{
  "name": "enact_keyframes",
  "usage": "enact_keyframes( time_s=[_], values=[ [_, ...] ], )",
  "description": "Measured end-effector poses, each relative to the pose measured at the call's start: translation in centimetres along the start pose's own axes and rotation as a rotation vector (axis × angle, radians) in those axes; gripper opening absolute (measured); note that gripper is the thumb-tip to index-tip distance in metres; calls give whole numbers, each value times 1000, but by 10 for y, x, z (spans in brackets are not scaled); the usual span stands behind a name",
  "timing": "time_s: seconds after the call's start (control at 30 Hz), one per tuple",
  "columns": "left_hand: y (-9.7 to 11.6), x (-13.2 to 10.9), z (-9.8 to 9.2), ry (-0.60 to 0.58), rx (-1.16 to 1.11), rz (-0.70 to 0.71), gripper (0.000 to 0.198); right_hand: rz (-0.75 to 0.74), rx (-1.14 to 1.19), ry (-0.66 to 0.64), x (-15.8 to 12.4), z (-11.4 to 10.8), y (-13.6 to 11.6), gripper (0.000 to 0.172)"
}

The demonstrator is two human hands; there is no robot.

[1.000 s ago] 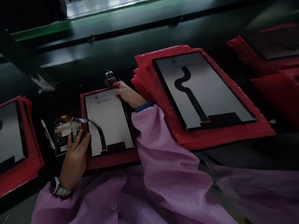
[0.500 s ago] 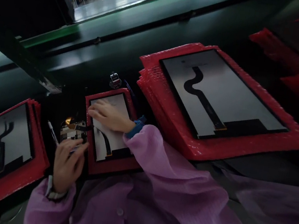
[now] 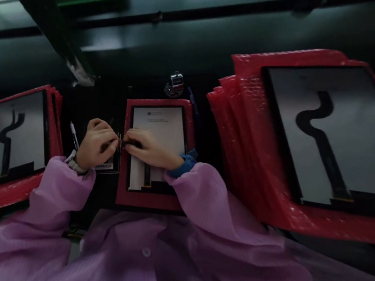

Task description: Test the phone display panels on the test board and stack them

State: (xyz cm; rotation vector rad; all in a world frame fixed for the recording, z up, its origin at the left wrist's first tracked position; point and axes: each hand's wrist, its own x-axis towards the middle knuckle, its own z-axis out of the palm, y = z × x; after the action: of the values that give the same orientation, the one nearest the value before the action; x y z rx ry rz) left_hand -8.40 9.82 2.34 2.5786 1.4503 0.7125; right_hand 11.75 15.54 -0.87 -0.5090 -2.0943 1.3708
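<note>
In the middle, a display panel [image 3: 170, 127] lies on a red bubble-wrap sheet [image 3: 147, 201], its pale back up. The lower part of its black ribbon cable [image 3: 147, 174] shows; my right hand [image 3: 151, 148] covers the rest. That hand rests over the panel, thumb and fingers pinched on the cable's end at the left edge. Just across from it, my left hand [image 3: 98, 144] is closed, fingertips meeting the right ones at a small gold-coloured connector. Beneath my left hand sits a small circuit board [image 3: 106, 165], mostly hidden.
Panels on red bubble-wrap stacks flank me: a left panel [image 3: 25, 131] and a larger-looking right panel [image 3: 363, 133]. A white pen [image 3: 74, 135] lies by my left hand. Behind the middle panel are a metal tally counter [image 3: 174, 85] and a blue pen [image 3: 193, 100]. A dark post [image 3: 62, 46] rises at left.
My left hand has moved up and right to meet the right hand. The right hand has come off the panel's upper face down to the cable's end. The view has shifted.
</note>
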Motion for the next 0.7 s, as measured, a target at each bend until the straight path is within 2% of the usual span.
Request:
enact_keyframes(
  time_s=[0.17, 0.43, 0.6, 0.67, 0.7],
  values=[
    [5, 0, 3, -20, -3, 61, 22, -28, -104, 46, -4, 9, 1, 6],
    [6, -1, 9, -43, -12, 8, 26, 42, -152, 19, -6, 2, -5, 12],
    [7, -1, 10, 14, -15, 35, 25, 59, -100, 35, -6, 1, -5, 12],
    [6, -1, 9, 67, -4, -45, 28, 69, -13, 46, -7, -3, -5, 14],
    [4, -1, 9, 136, 15, -117, 30, 81, 47, 45, -7, -7, -5, 16]
  ],
)
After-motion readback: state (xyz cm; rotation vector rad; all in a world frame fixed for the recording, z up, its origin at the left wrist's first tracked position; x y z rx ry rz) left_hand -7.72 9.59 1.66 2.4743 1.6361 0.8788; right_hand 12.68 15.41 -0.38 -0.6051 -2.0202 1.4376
